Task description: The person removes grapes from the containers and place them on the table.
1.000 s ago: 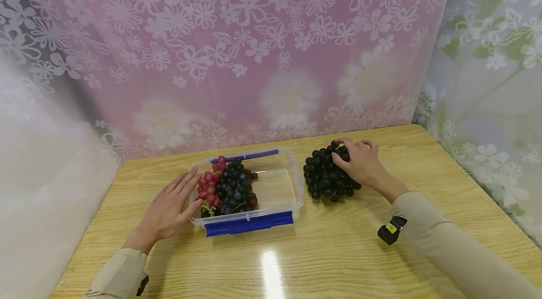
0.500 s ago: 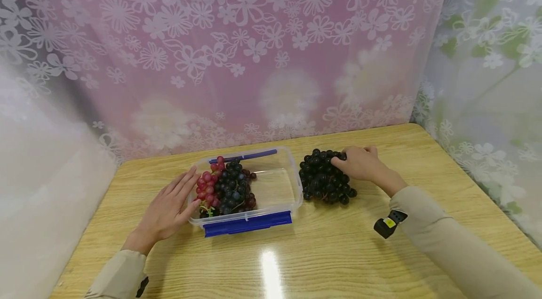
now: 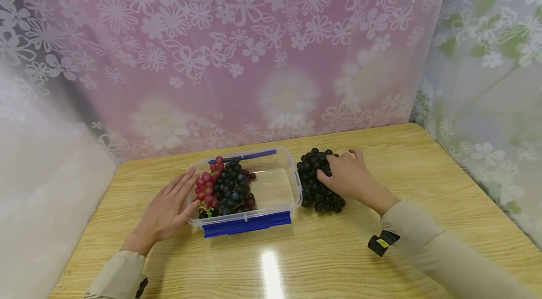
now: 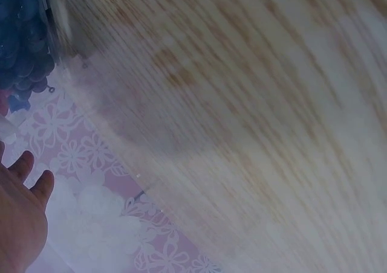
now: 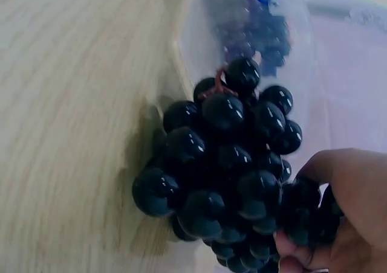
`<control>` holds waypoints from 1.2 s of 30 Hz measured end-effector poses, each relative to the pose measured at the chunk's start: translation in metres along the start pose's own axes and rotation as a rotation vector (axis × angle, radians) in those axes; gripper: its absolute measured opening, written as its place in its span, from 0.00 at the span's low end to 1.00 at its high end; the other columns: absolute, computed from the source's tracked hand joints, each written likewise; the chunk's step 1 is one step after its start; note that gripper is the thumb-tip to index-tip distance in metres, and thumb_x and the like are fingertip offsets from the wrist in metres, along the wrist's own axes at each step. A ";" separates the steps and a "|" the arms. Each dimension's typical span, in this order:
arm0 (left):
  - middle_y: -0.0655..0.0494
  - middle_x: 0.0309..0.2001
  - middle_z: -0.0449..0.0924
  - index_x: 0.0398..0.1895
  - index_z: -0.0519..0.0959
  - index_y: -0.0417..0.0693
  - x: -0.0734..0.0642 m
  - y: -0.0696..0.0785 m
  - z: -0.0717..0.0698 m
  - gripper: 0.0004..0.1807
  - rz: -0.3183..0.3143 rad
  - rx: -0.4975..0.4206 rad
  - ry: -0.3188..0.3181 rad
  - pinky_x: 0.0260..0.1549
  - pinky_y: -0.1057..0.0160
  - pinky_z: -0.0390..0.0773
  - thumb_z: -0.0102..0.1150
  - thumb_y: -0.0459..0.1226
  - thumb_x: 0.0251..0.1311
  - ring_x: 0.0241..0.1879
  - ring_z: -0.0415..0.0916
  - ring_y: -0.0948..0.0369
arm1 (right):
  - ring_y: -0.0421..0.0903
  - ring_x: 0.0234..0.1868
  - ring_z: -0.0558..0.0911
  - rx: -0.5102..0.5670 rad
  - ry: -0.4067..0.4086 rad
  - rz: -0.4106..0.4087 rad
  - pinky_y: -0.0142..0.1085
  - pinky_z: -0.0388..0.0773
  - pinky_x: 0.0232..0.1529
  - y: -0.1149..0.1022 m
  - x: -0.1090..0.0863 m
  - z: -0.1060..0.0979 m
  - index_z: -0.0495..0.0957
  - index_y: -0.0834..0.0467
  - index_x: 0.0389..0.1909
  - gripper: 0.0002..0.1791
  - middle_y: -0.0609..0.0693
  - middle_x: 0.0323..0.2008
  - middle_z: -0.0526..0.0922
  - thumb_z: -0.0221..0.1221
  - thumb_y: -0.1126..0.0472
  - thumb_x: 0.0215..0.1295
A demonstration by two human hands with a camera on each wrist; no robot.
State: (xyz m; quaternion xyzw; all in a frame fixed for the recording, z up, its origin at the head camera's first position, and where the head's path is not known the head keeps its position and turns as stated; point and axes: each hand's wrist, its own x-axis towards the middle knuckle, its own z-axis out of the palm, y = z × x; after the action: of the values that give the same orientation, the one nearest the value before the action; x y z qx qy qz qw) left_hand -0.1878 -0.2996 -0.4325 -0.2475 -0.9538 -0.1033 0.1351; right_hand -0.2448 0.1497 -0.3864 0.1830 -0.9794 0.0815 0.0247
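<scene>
A clear plastic container (image 3: pixel 275 190) with blue side latches holds red grapes (image 3: pixel 206 189) and dark grapes (image 3: pixel 231 190) in its left half. My left hand (image 3: pixel 165 209) lies with straight fingers along the container's left wall; in the left wrist view that hand (image 4: pixel 21 215) shows at the lower left edge. To the right of the container is a bunch of black grapes (image 3: pixel 317 190), close against its right wall. My right hand (image 3: pixel 349 176) grips the bunch from above at its right side. In the right wrist view, thumb and fingers curl around some of the black grapes (image 5: pixel 221 158).
All this stands on a wood-grain table (image 3: pixel 338 252). A pink flowered curtain (image 3: pixel 237 73) hangs behind its back edge, and a pale leafy curtain (image 3: pixel 487 101) hangs on the right. A blue latch (image 3: pixel 247 224) juts out at the container's front.
The black grape bunch has shifted left toward the container and turned, with my right hand moving along with it. My left hand and the container have stayed in place.
</scene>
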 end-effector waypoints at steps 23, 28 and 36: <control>0.54 0.75 0.45 0.76 0.49 0.56 -0.001 0.003 -0.002 0.36 -0.037 -0.008 -0.051 0.62 0.40 0.57 0.45 0.52 0.70 0.71 0.49 0.47 | 0.64 0.51 0.72 0.016 -0.021 0.082 0.66 0.36 0.62 0.001 -0.016 -0.013 0.67 0.58 0.67 0.35 0.60 0.51 0.80 0.52 0.40 0.66; 0.54 0.75 0.45 0.76 0.50 0.55 -0.001 0.002 -0.003 0.36 -0.034 -0.004 -0.042 0.62 0.40 0.57 0.45 0.52 0.70 0.71 0.49 0.47 | 0.65 0.53 0.71 0.035 -0.013 0.073 0.66 0.37 0.62 0.001 -0.016 -0.019 0.69 0.57 0.66 0.33 0.60 0.54 0.78 0.51 0.40 0.67; 0.54 0.75 0.46 0.75 0.54 0.50 -0.001 0.002 -0.003 0.35 -0.036 0.003 -0.036 0.62 0.40 0.58 0.46 0.53 0.69 0.70 0.50 0.47 | 0.64 0.53 0.73 -0.003 0.069 0.034 0.61 0.60 0.59 -0.002 -0.017 -0.023 0.75 0.56 0.60 0.28 0.61 0.53 0.79 0.52 0.43 0.67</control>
State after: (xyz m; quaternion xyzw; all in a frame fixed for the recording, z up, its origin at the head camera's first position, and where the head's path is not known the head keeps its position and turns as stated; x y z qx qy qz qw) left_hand -0.1852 -0.2996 -0.4298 -0.2319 -0.9605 -0.0999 0.1166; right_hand -0.2282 0.1577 -0.3644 0.1632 -0.9811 0.0868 0.0575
